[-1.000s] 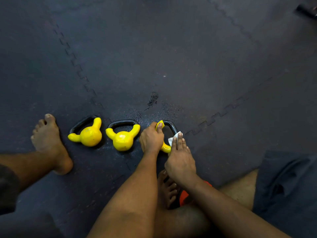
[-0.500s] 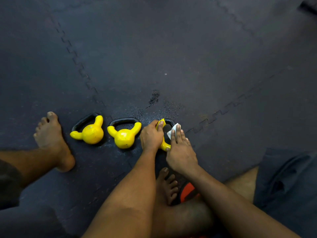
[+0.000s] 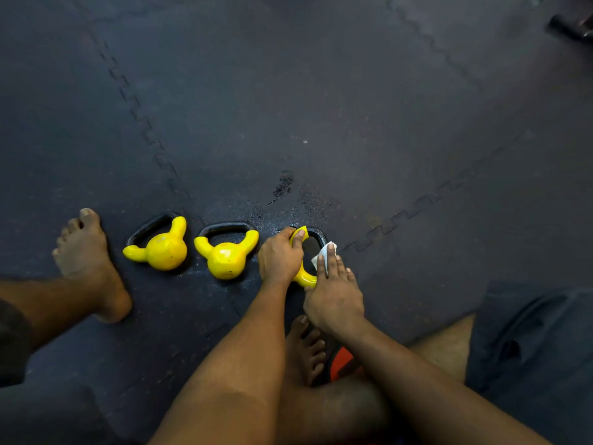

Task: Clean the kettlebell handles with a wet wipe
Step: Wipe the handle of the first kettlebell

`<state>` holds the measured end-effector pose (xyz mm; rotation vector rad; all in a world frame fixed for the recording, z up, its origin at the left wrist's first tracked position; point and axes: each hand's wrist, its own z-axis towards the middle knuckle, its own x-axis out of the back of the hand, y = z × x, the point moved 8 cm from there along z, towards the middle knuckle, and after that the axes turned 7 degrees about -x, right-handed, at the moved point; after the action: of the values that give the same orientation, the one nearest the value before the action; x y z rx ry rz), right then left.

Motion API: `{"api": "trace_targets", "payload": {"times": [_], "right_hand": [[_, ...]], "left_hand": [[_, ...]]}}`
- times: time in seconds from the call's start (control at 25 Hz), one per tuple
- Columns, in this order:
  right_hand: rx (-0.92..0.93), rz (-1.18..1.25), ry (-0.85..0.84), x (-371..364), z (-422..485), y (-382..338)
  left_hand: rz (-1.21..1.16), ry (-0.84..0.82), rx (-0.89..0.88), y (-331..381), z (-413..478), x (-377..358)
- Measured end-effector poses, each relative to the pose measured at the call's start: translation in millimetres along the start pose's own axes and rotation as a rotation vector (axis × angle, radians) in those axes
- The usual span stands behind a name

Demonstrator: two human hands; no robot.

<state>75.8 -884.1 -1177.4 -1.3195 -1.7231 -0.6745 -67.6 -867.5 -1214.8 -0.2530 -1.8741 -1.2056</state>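
Observation:
Three small yellow kettlebells with black handles lie in a row on the dark mat. My left hand (image 3: 280, 256) grips the body of the rightmost kettlebell (image 3: 305, 278), hiding most of it. My right hand (image 3: 333, 293) presses a white wet wipe (image 3: 325, 255) with straight fingers against the right side of its black handle (image 3: 317, 236). The middle kettlebell (image 3: 226, 256) and the left kettlebell (image 3: 163, 248) lie untouched to the left.
My bare left foot (image 3: 86, 261) rests on the mat left of the kettlebells. My right foot (image 3: 305, 351) lies tucked under my forearms beside an orange object (image 3: 341, 362). A wet patch (image 3: 284, 184) marks the mat. A dark object (image 3: 571, 27) sits at the far top right.
My right hand with the wipe has slid a little along the handle, away from me and back. My left hand keeps its grip on the kettlebell.

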Motion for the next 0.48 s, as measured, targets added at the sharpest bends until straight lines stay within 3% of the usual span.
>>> {"api": "trace_targets", "payload": {"times": [0.28, 0.48], "right_hand": [[0.039, -0.091, 0.015, 3.5, -0.5, -3.8], [0.131, 0.043, 0.002, 16.1, 26.4, -10.2]], "left_hand": [[-0.014, -0.002, -0.015, -2.7, 1.1, 1.6], [-0.009, -0.017, -0.038, -1.4, 2.3, -0.2]]}}
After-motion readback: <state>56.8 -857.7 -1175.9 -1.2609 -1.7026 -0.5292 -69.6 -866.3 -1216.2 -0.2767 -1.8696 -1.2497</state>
